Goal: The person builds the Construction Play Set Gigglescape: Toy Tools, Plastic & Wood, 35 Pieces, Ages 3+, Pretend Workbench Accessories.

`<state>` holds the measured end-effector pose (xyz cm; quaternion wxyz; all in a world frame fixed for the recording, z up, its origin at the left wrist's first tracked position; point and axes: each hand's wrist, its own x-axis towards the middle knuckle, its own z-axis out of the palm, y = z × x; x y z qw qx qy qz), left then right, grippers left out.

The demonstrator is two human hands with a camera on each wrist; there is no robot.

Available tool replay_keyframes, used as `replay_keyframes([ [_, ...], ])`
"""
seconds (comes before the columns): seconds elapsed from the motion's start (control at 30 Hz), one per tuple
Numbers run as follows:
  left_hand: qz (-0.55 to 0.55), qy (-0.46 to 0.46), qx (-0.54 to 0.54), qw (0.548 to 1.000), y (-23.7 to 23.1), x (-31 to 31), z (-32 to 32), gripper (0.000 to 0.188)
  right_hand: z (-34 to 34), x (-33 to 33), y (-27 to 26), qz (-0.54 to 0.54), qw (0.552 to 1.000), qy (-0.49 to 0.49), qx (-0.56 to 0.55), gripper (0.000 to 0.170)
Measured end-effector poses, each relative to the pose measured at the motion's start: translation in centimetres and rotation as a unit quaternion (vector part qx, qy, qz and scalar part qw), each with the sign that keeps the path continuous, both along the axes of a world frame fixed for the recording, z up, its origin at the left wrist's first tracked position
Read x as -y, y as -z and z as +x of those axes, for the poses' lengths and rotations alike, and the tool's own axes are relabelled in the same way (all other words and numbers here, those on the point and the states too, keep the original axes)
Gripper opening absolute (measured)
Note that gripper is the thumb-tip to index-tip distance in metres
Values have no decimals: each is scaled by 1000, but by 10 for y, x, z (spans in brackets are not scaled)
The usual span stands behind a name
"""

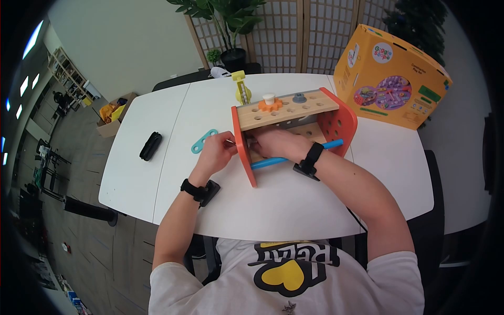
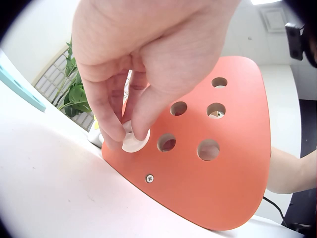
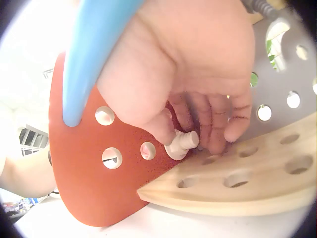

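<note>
A toy workbench with orange-red end panels [image 1: 342, 123] and wooden peg boards [image 1: 294, 116] stands on the table. Outside the near-left panel, my left hand [image 1: 214, 155] pinches a round white bolt head [image 2: 136, 144] between thumb and fingertips, right against the panel. My right hand [image 1: 281, 143] reaches inside the bench, under the top board. There its thumb and curled fingers grip a white plastic nut [image 3: 174, 148] around the bolt's shaft [image 3: 189, 140], which pokes through the panel. A blue rod [image 1: 270, 163] spans the front below my right wrist.
A teal strip with holes [image 1: 204, 141] and a black case [image 1: 151, 146] lie to the left. Behind the bench is a yellow toy tool [image 1: 242, 90]. On top sit an orange gear [image 1: 270, 106] and a grey nut [image 1: 299, 98]. A large yellow box [image 1: 391, 79] stands at back right.
</note>
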<state>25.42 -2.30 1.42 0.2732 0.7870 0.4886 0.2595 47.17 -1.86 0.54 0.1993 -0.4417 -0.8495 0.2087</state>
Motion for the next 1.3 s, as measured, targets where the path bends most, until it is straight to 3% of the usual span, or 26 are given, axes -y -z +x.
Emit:
replay_keyframes([
  [0.13, -7, -1, 12, 1000, 5, -2, -1, 10, -4, 9, -30, -95, 993, 28, 62, 26],
  [0.33, 0, 4, 7, 1000, 2, -1, 0, 11, -5, 1, -20, -92, 988, 36, 119, 25],
  [0.53, 0, 7, 7, 1000, 3, -2, -2, 11, -3, 1, -8, -24, 998, 17, 58, 25],
  [0.83, 0, 9, 12, 1000, 7, -4, -2, 11, -5, 1, -17, -62, 993, 30, 97, 30],
  [0.93, 7, 11, 8, 1000, 7, -4, -3, 11, -4, 7, -21, -52, 997, 34, 51, 31],
  [1.3, 12, 7, 4, 1000, 8, -4, -3, 13, -2, 4, -17, -61, 996, 11, 65, 34],
])
